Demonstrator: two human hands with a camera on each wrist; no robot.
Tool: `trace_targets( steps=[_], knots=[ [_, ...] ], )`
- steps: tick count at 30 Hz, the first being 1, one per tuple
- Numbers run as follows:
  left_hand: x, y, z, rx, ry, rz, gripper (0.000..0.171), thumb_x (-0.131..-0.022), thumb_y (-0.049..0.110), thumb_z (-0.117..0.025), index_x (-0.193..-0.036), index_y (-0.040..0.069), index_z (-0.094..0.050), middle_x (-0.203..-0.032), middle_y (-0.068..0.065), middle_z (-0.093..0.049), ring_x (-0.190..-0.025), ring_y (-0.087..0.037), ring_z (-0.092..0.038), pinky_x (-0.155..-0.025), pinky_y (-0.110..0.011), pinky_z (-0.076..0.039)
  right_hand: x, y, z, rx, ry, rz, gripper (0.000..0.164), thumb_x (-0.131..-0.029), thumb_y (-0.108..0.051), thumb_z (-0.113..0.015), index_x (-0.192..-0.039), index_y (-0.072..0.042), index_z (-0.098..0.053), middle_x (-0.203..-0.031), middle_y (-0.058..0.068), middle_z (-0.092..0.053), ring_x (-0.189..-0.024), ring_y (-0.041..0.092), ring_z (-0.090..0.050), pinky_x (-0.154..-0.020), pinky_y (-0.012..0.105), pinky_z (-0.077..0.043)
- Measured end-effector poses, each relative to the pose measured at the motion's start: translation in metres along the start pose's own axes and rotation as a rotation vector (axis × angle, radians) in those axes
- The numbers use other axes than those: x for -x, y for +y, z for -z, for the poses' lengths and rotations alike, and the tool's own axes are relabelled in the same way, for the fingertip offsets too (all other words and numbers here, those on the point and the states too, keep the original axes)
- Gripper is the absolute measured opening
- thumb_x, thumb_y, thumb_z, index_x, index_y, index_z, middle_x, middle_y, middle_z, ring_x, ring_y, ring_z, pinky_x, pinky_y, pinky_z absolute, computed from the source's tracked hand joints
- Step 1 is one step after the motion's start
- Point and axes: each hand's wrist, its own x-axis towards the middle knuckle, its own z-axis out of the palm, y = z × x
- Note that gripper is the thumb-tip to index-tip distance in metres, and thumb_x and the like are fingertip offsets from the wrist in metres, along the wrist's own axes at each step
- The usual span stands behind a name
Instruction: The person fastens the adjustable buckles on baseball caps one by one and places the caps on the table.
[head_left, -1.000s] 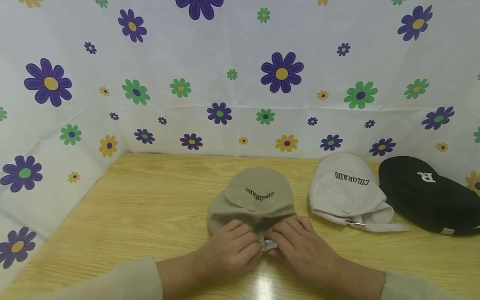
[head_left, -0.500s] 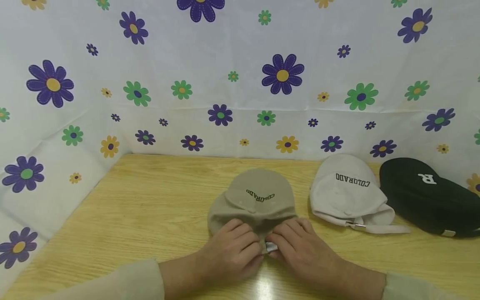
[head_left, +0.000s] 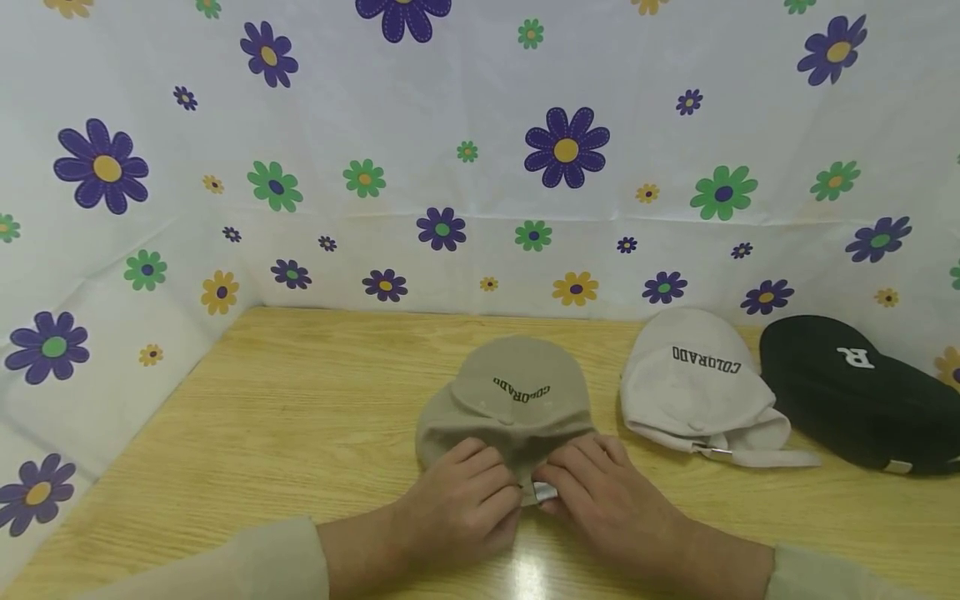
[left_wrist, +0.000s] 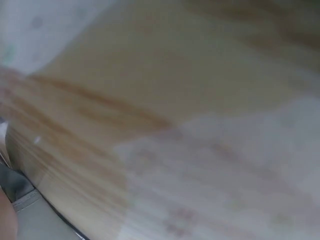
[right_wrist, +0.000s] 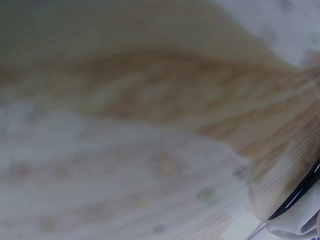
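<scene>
A beige baseball cap (head_left: 517, 375) with dark COLORADO lettering lies on the table in the head view, its back strap towards me. My left hand (head_left: 461, 504) pinches the strap left of a small metal buckle (head_left: 545, 491). On the buckle's other side, my right hand (head_left: 607, 500) grips the strap by the buckle. Both thumbs and most fingertips are hidden beneath the hands. The two wrist views are blurred and hazy; at their lower outer corners only grey cloth and a sliver of skin show.
Right of my hands lies a pale COLORADO cap (head_left: 690, 383) with its strap end loose. Beside it is a black cap (head_left: 840, 392) with a white R. A flowered white cloth (head_left: 480, 100) hangs behind the wooden table (head_left: 300, 400).
My left fingertips have shifted slightly left, and a little more of the strap and the metal buckle shows between my hands. The caps stay where they were.
</scene>
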Motion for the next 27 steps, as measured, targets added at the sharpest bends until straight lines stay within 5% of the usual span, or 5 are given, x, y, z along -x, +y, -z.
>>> trace_targets(
  steps=[27],
  knots=[
    [-0.0016,-0.0006,-0.0009,0.002,0.02,-0.008,0.018,-0.087,0.013,-0.051,-0.076,0.015,-0.066,-0.075,0.006,-0.065,-0.07,-0.011,-0.059,-0.069,-0.026,-0.047,0.001,0.0011,0.0017,-0.026,-0.013,-0.048,0.034,-0.105,-0.036,-0.041,-0.111,-0.01,-0.062,-0.108,0.001,-0.058,-0.101,0.02,-0.054,-0.085,0.036,-0.037]
  ],
)
